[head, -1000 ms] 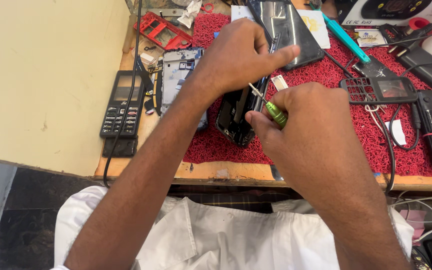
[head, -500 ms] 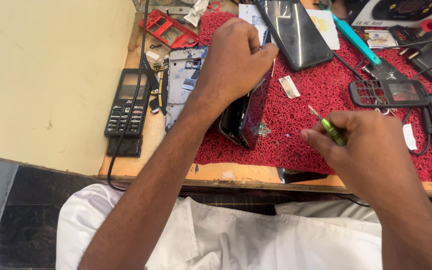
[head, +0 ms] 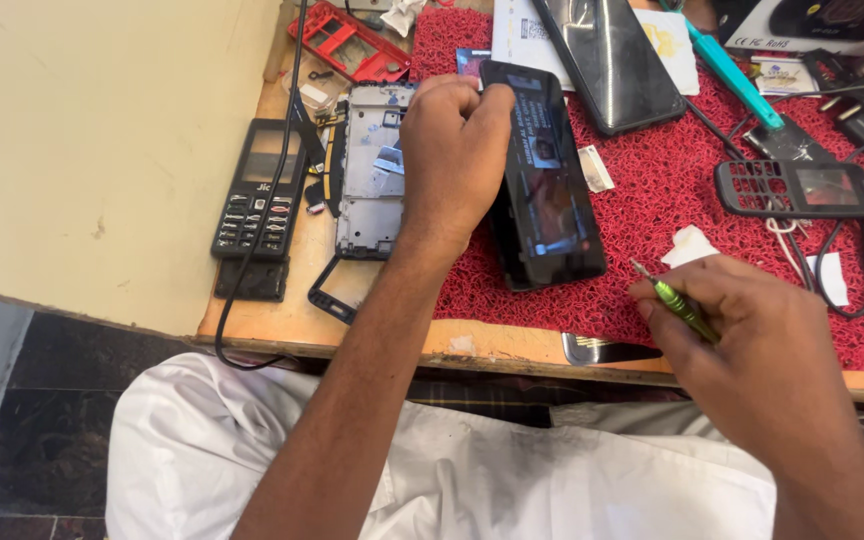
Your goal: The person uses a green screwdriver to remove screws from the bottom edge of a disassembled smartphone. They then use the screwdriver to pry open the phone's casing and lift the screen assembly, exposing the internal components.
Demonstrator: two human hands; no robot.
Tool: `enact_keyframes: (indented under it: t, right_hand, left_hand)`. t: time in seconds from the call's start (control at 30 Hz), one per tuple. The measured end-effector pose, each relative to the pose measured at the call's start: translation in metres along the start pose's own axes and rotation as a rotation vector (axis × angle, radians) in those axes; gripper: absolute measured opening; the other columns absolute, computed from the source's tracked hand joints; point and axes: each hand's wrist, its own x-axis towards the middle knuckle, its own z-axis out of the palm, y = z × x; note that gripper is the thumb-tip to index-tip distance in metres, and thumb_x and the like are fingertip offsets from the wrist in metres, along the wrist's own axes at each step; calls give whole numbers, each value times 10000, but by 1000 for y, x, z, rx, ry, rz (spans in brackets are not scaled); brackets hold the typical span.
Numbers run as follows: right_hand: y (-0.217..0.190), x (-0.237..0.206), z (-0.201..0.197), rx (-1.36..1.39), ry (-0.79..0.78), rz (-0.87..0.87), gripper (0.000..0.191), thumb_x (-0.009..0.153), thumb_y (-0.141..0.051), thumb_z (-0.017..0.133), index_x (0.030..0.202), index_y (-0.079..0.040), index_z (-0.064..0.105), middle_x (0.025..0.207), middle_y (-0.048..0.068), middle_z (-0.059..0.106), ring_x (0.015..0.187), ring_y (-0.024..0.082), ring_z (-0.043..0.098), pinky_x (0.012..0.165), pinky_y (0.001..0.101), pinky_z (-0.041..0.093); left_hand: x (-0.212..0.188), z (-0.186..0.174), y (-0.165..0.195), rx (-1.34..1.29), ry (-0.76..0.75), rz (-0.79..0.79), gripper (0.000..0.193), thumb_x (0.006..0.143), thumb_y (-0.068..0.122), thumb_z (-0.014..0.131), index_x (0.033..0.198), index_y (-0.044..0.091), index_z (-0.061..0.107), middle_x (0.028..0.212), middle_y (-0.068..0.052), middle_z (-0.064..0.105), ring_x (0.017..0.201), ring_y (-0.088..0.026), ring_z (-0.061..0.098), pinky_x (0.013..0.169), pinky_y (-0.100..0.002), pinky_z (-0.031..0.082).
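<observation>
Left hand (head: pixel 457 150) clamped over the top of a black smartphone (head: pixel 544 180), pinning it flat on the red mat (head: pixel 642 240) of the desk (head: pixel 282 320), probably to steady it. Long axis running away from the body, upper end tipped slightly leftward. Right hand (head: pixel 752 350) pinched shut on a green screwdriver (head: pixel 677 303), clear of the phone, tip pointing up-left toward it. Stripped phone frame (head: pixel 372 170) just left.

A wooden bench (head: pixel 302 320) carries a red mat (head: pixel 652 210). Left of the mat lie a black keypad phone (head: pixel 257 190), a bare phone frame (head: pixel 377 170), and what looks like a red casing (head: pixel 347 42).
</observation>
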Motion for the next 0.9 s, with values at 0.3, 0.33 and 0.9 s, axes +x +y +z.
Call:
enact_keyframes:
  t: [0.3, 0.33, 0.9]
  right_hand:
    - [-11, -14, 5, 64, 108, -95, 206, 810, -54, 791, 1016, -61, 793, 790, 36, 700, 566, 87, 568, 531, 269, 442]
    - [-12, -15, 7, 79, 113, -90, 228, 807, -49, 786, 1035, -62, 789, 787, 34, 695, 572, 79, 570, 536, 260, 449]
    - [-11, -3, 16, 137, 182, 65, 152, 832, -59, 789, 983, -65, 807, 739, 43, 712, 555, 109, 586, 523, 288, 432]
  left_hand:
    - [-8, 7, 4, 86, 2, 52, 354, 910, 200, 686, 658, -42, 632, 1024, -247, 717, 1066, -327, 686, 991, -424, 508]
    - [-8, 7, 5, 87, 5, 51, 345, 910, 199, 694, 673, -44, 635, 1042, -246, 715, 1054, -325, 686, 983, -421, 508]
    - [-7, -15, 14, 153, -193, -31, 345, 936, 252, 714, 723, -20, 698, 992, -133, 705, 904, -220, 673, 825, -359, 532]
